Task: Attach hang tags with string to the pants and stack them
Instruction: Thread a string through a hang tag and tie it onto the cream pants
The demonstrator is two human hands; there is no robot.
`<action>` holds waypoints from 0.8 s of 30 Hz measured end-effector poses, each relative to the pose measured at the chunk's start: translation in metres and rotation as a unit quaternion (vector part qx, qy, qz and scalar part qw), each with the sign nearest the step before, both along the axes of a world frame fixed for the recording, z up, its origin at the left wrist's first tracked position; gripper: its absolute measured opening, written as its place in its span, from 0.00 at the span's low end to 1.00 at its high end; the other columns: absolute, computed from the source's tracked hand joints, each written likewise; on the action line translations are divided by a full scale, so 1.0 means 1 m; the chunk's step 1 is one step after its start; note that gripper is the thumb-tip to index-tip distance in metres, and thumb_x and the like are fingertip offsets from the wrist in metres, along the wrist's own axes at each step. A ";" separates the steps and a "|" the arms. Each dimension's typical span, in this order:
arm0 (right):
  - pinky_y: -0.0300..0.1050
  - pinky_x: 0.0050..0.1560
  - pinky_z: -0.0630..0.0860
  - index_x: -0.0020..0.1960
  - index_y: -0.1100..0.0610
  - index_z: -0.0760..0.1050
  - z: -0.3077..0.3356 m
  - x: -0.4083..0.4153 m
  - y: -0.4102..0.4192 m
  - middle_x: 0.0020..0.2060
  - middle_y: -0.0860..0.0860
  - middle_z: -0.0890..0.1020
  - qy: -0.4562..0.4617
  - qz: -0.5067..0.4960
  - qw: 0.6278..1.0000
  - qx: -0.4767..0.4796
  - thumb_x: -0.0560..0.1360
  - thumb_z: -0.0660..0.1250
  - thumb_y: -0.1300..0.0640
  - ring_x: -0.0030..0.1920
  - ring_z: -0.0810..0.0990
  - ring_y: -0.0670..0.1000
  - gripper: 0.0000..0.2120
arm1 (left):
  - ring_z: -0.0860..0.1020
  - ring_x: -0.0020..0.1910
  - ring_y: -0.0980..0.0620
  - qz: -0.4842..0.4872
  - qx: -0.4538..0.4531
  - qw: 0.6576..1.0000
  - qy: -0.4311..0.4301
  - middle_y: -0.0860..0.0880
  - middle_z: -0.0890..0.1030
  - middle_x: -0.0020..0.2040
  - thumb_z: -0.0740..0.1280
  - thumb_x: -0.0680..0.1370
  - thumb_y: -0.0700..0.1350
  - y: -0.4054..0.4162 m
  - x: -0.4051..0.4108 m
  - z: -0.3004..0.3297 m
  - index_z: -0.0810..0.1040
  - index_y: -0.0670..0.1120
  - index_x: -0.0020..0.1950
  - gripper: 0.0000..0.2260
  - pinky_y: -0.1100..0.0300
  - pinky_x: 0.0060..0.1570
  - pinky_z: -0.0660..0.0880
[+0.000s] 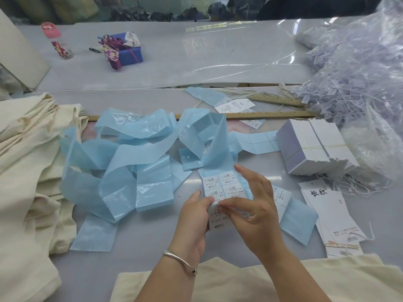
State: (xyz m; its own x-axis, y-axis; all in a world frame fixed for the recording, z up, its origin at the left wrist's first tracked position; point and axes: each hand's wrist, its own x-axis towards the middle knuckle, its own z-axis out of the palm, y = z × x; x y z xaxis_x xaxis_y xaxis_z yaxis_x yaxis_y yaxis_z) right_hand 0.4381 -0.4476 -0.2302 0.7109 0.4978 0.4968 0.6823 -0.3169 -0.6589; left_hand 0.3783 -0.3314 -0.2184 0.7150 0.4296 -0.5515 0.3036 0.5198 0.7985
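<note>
Fingers of left hand (193,216) and right hand (254,200) pinch one white sticker label (216,221). Blue backing strip (214,149) rises behind it. Cream pants (32,162) lie at the left on the surface (139,240).

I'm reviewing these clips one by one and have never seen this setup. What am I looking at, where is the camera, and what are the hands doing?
There is no machine here: a person works with bare hands, and the single picture comes from a camera worn on their head, looking down at a grey table. The left hand, with a bracelet on the wrist, and the right hand together pinch a white sticker printed 1103#, at the end of a sticker sheet. It looks as if it is being peeled off. Spent blue backing strips lie in a heap. To the right are a banded block of hang tags, loose hang tags with string and a bag of clear plastic fasteners. Cream pants are piled on the left.
</note>
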 end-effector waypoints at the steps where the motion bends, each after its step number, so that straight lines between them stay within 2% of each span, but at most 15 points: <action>1: 0.40 0.65 0.64 0.40 0.49 0.86 0.000 -0.001 0.000 0.66 0.53 0.74 -0.012 -0.002 1.000 0.002 0.67 0.75 0.59 0.65 0.69 0.55 0.05 | 0.82 0.38 0.53 0.002 -0.006 1.000 0.003 0.53 0.86 0.43 0.60 0.81 0.38 0.000 0.000 0.000 0.76 0.50 0.48 0.09 0.58 0.39 0.75; 4: 0.46 0.64 0.68 0.39 0.50 0.86 0.003 -0.005 -0.003 0.64 0.55 0.75 -0.027 -0.006 1.000 0.005 0.66 0.76 0.62 0.64 0.70 0.57 0.07 | 0.81 0.39 0.52 -0.003 -0.042 0.999 0.007 0.50 0.86 0.46 0.59 0.81 0.38 0.002 0.002 -0.002 0.76 0.48 0.54 0.09 0.59 0.36 0.75; 7: 0.50 0.64 0.68 0.37 0.51 0.85 0.015 -0.015 -0.006 0.65 0.52 0.75 0.009 0.001 1.000 0.011 0.65 0.77 0.62 0.66 0.69 0.55 0.07 | 0.82 0.42 0.49 -0.013 -0.070 0.997 -0.001 0.46 0.86 0.50 0.57 0.82 0.37 0.007 0.003 -0.001 0.77 0.46 0.59 0.11 0.55 0.42 0.76; 10: 0.50 0.64 0.68 0.37 0.48 0.83 0.033 -0.027 -0.019 0.66 0.47 0.75 0.119 0.045 0.991 0.034 0.64 0.76 0.56 0.69 0.68 0.51 0.05 | 0.83 0.43 0.50 0.001 -0.047 0.999 0.007 0.48 0.86 0.48 0.56 0.82 0.37 0.008 0.004 0.002 0.77 0.46 0.57 0.11 0.57 0.41 0.77; 12: 0.49 0.64 0.66 0.37 0.51 0.81 0.046 -0.033 -0.033 0.65 0.48 0.76 0.247 0.092 0.957 0.117 0.64 0.75 0.56 0.69 0.70 0.50 0.03 | 0.83 0.45 0.51 0.016 -0.016 1.000 0.017 0.51 0.85 0.48 0.57 0.82 0.37 0.006 0.004 0.006 0.76 0.49 0.53 0.10 0.59 0.40 0.79; 14: 0.48 0.61 0.66 0.38 0.57 0.78 0.057 -0.034 -0.050 0.60 0.52 0.80 0.356 0.089 0.904 0.218 0.63 0.72 0.62 0.65 0.75 0.49 0.05 | 0.80 0.50 0.55 0.012 0.062 0.998 0.031 0.56 0.81 0.56 0.57 0.83 0.41 0.007 0.001 0.010 0.73 0.55 0.59 0.11 0.59 0.45 0.77; 16: 0.47 0.57 0.68 0.36 0.57 0.78 0.061 -0.030 -0.063 0.51 0.53 0.84 0.429 0.028 0.865 0.260 0.59 0.71 0.65 0.57 0.79 0.52 0.07 | 0.75 0.60 0.55 -0.047 0.212 0.973 0.082 0.58 0.73 0.67 0.57 0.84 0.49 0.011 -0.009 0.015 0.59 0.61 0.74 0.20 0.60 0.56 0.70; 17: 0.47 0.54 0.68 0.36 0.57 0.78 0.062 -0.029 -0.068 0.46 0.53 0.84 0.463 -0.002 0.847 0.260 0.59 0.71 0.63 0.52 0.79 0.53 0.07 | 0.72 0.66 0.52 -0.099 0.315 0.935 0.132 0.56 0.69 0.72 0.56 0.83 0.53 0.012 -0.016 0.016 0.52 0.61 0.78 0.24 0.57 0.60 0.67; 18: 0.47 0.51 0.68 0.38 0.57 0.79 0.063 -0.028 -0.072 0.42 0.54 0.83 0.492 -0.025 0.831 0.258 0.62 0.70 0.63 0.48 0.77 0.54 0.04 | 0.70 0.68 0.49 -0.141 0.412 0.882 0.178 0.55 0.68 0.73 0.54 0.83 0.56 0.012 -0.024 0.018 0.49 0.61 0.78 0.25 0.55 0.61 0.66; 19: 0.48 0.50 0.68 0.39 0.58 0.78 0.064 -0.028 -0.075 0.39 0.55 0.82 0.516 -0.043 0.817 0.255 0.67 0.66 0.64 0.46 0.76 0.55 0.03 | 0.70 0.68 0.48 -0.159 0.491 0.831 0.206 0.53 0.68 0.71 0.54 0.82 0.59 0.009 -0.031 0.022 0.52 0.61 0.78 0.25 0.54 0.59 0.67; 20: 0.49 0.49 0.68 0.41 0.60 0.78 0.065 -0.028 -0.078 0.38 0.56 0.81 0.531 -0.056 0.806 0.254 0.71 0.63 0.65 0.44 0.75 0.55 0.05 | 0.69 0.67 0.49 -0.160 0.544 0.797 0.208 0.52 0.68 0.68 0.54 0.81 0.60 0.003 -0.038 0.026 0.56 0.60 0.77 0.24 0.54 0.58 0.68; 21: 0.49 0.49 0.68 0.42 0.61 0.77 0.066 -0.028 -0.082 0.38 0.57 0.80 0.543 -0.062 0.799 0.251 0.74 0.61 0.66 0.43 0.75 0.55 0.06 | 0.67 0.66 0.51 -0.145 0.576 0.783 0.186 0.53 0.68 0.66 0.55 0.81 0.60 -0.005 -0.045 0.031 0.62 0.59 0.75 0.22 0.54 0.59 0.69; 23: 0.50 0.49 0.69 0.44 0.61 0.77 0.072 -0.033 -0.090 0.40 0.59 0.80 0.558 -0.065 0.786 0.258 0.74 0.61 0.64 0.41 0.76 0.55 0.06 | 0.64 0.67 0.55 -0.115 0.589 0.791 0.116 0.56 0.68 0.65 0.59 0.79 0.60 -0.026 -0.056 0.042 0.73 0.57 0.68 0.19 0.56 0.63 0.69; 24: 0.50 0.49 0.70 0.45 0.61 0.78 0.076 -0.036 -0.094 0.40 0.59 0.80 0.568 -0.057 0.774 0.273 0.73 0.62 0.63 0.41 0.77 0.55 0.06 | 0.65 0.67 0.57 -0.106 0.564 0.815 0.081 0.58 0.70 0.64 0.61 0.78 0.61 -0.037 -0.061 0.047 0.77 0.57 0.63 0.17 0.58 0.63 0.68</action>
